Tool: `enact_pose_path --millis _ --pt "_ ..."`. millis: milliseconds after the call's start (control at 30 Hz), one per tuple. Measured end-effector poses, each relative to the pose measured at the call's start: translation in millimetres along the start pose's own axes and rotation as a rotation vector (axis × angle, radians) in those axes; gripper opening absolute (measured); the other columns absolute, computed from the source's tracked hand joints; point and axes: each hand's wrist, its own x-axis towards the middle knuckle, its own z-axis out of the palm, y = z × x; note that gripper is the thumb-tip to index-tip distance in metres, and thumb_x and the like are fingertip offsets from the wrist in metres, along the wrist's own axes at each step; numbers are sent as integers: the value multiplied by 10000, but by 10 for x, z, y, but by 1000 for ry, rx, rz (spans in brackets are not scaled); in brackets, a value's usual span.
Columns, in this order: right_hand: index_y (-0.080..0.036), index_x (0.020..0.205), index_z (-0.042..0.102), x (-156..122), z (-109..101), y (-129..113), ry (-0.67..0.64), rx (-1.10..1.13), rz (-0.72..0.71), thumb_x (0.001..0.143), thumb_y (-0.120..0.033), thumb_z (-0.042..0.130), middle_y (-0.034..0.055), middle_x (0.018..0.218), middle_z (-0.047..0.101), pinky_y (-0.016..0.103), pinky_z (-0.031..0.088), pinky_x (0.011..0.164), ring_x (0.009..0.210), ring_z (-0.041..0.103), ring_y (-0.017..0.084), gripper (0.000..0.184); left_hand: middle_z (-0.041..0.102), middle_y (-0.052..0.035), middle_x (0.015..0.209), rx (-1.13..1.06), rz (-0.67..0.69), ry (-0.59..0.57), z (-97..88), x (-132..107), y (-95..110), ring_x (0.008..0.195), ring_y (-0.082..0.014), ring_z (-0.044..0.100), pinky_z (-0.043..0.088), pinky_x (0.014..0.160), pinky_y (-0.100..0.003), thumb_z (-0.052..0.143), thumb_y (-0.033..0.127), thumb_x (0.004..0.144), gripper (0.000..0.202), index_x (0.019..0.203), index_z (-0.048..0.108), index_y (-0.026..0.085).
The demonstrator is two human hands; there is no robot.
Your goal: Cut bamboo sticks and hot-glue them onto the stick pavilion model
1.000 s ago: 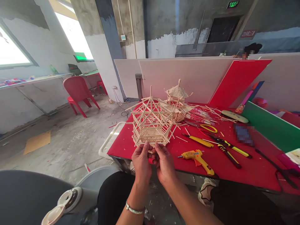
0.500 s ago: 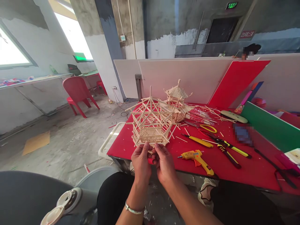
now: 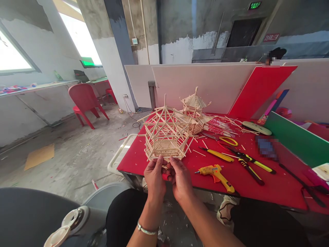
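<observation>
A pavilion model of thin pale wooden sticks [image 3: 166,144] stands on the red tabletop [image 3: 190,168], its roof an open frame with an upright stick at the peak. At its near lower edge, my left hand [image 3: 155,171] and my right hand [image 3: 180,175] are close together, thumbs up and fingertips pinched. Both appear to grip the front edge of the base; the exact piece between the fingertips is mostly hidden. Behind it is a second stick pavilion [image 3: 195,106] with a denser roof. A yellow glue gun [image 3: 217,176] lies right of my right hand.
Right of the models lie a yellow utility knife [image 3: 219,155], scissors [image 3: 228,140], pliers [image 3: 249,164] and loose sticks [image 3: 199,153]. White boards [image 3: 200,85] stand behind the table. A grey bin [image 3: 108,192] and a red chair [image 3: 83,101] are to the left. Beyond the boards is another person.
</observation>
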Motion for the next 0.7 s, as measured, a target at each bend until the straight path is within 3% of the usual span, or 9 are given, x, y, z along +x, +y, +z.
enact_pose_path --millis 233,700 --pt "-175 783 639 3 -5 2 -4 -11 4 594 -494 839 -47 630 600 162 322 395 489 496 60 421 653 -16 657 8 -22 13 11 2 -1 412 -84 529 399 338 -186 830 413 641 352 719 656 117" --pt "-171 707 643 -13 -7 2 -45 22 2 608 -459 843 -49 585 577 162 320 418 482 457 50 364 652 -9 626 6 2 10 14 -15 1 415 -77 523 408 373 -187 837 412 629 332 686 677 126"
